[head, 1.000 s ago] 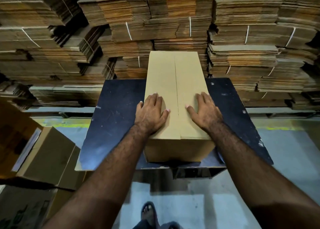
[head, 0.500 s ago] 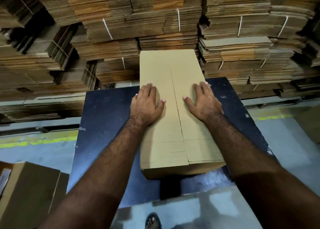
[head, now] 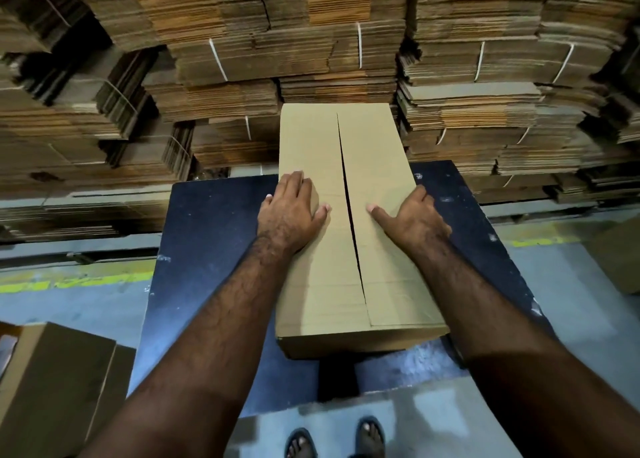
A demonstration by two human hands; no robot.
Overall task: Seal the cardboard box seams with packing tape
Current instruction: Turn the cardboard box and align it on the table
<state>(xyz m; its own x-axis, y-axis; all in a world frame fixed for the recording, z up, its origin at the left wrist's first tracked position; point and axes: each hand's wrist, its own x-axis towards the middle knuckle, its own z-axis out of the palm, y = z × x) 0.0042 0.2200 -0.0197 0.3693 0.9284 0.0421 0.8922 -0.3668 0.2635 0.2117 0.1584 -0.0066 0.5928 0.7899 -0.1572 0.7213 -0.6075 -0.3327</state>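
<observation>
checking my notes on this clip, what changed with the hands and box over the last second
Both hands slid away from the person along the box, left hand toward its left edge, right hand toward its right edge. The centre seam now gapes. Box stays on the dark table, untaped, hands flat.

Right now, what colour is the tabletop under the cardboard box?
Dark blue-black, speckled with pale scuffs, on the flat tabletop; the only view, the head camera, shows it.

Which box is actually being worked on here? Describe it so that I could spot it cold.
Find the dark blue table before the wall of bundled flat cardboard. The assembled box lies lengthwise on it, both hands flat on its top flaps. Only it shows an open, untaped centre seam.
</observation>
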